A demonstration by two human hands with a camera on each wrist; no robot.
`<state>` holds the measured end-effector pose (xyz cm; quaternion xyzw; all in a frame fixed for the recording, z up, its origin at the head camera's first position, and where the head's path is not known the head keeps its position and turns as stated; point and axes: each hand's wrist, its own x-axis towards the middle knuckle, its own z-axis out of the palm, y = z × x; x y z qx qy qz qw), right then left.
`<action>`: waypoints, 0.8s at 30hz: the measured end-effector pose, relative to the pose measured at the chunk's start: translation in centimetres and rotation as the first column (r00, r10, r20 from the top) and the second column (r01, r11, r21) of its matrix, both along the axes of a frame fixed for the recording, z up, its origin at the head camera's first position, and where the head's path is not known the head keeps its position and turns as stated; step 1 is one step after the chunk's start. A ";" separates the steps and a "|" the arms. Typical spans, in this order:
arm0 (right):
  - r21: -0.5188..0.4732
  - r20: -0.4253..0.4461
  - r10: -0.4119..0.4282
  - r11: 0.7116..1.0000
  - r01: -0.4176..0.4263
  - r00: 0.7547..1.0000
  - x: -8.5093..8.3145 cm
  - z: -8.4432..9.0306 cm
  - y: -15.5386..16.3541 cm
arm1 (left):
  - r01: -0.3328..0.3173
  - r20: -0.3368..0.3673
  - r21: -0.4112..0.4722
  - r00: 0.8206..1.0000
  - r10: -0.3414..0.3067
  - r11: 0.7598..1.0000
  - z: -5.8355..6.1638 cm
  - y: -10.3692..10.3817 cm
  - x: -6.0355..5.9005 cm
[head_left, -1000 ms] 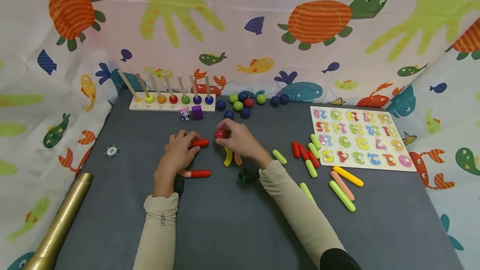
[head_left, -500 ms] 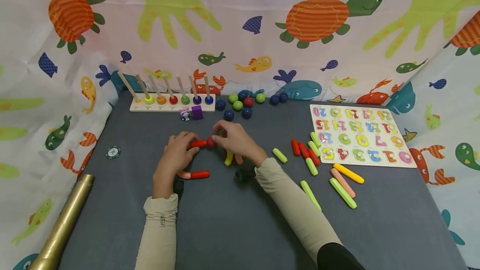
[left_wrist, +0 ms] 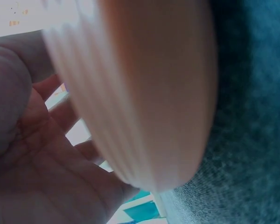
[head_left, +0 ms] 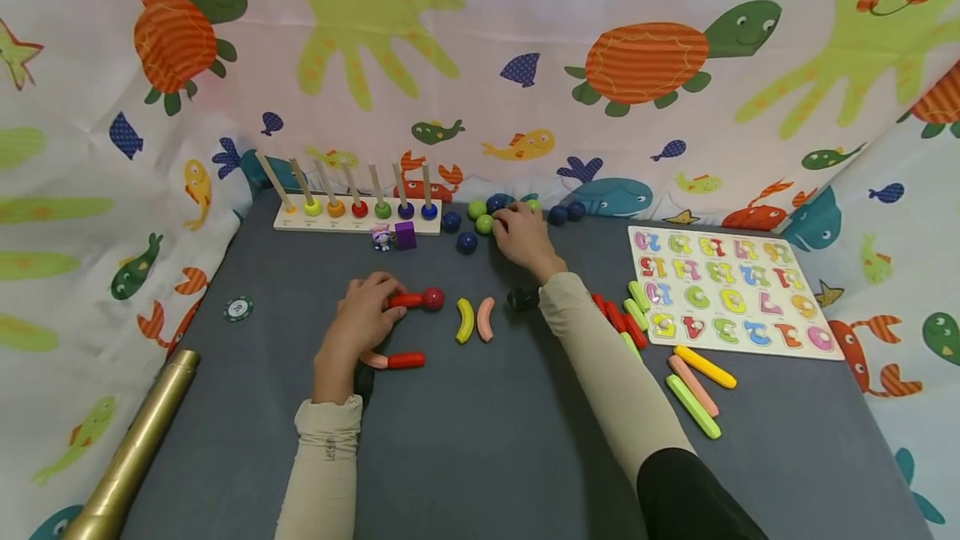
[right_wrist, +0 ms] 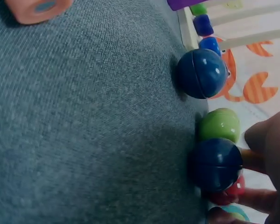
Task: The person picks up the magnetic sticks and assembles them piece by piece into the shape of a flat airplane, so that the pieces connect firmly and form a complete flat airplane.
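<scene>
My left hand [head_left: 363,311] pinches a short red stick [head_left: 406,300] between thumb and fingers on the grey tabletop. A red ball [head_left: 432,298] sits at the stick's right end. Below lies a second red stick [head_left: 406,360] joined end to end with a curved pink piece [head_left: 375,360], whose ribbed side looms in the left wrist view [left_wrist: 144,102]. My right hand [head_left: 525,237] is among the balls at the back. In the right wrist view its fingers touch a red ball [right_wrist: 221,197], partly hidden behind a dark blue ball [right_wrist: 217,164]; the thumb stays apart near a green ball [right_wrist: 220,123].
A yellow banana-shaped piece [head_left: 465,321] and a pink one [head_left: 485,319] lie mid-table. At back left stands a peg board [head_left: 352,223] beside a purple cube [head_left: 405,235]. A number puzzle [head_left: 735,290] and several coloured sticks [head_left: 705,367] lie right; a gold tube [head_left: 142,440] left.
My right hand brought the red ball to the red stick's end, let go of it, and moved back and right to the other balls. My left hand stays on the stick.
</scene>
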<state>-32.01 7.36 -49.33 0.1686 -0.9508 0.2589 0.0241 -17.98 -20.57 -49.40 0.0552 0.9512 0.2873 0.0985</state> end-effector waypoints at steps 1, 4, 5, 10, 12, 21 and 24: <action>-0.013 -0.004 0.014 1.000 -0.014 1.000 -0.1 -0.2 0.2 | 0.000 0.000 0.003 1.000 0.000 1.000 -0.1 0.1 0.0; -0.091 -0.057 0.018 0.996 -0.024 0.998 0.1 -0.3 0.7 | -0.008 -0.006 0.019 1.000 0.008 1.000 -0.1 0.2 0.1; -0.131 -0.072 0.002 0.991 -0.011 0.997 0.3 -0.2 0.8 | -0.009 -0.007 0.022 1.000 0.010 1.000 -0.1 0.2 0.1; -0.356 -0.006 -0.111 0.929 0.101 0.994 2.6 1.4 0.9 | 0.001 0.003 0.031 1.000 -0.001 1.000 0.3 -0.1 0.4; -0.428 0.063 -0.097 0.896 0.115 0.993 4.3 2.1 0.6 | 0.002 0.012 0.027 1.000 -0.002 1.000 0.8 -0.3 1.1; -0.381 0.141 0.263 0.904 -0.193 0.954 13.4 1.8 -1.7 | 0.126 -0.062 -0.152 0.989 -0.137 0.980 3.7 1.4 6.9; -0.321 0.157 0.383 0.891 -0.320 0.910 15.7 1.3 -2.7 | 0.147 -0.044 -0.192 0.986 -0.159 0.970 3.0 2.1 8.2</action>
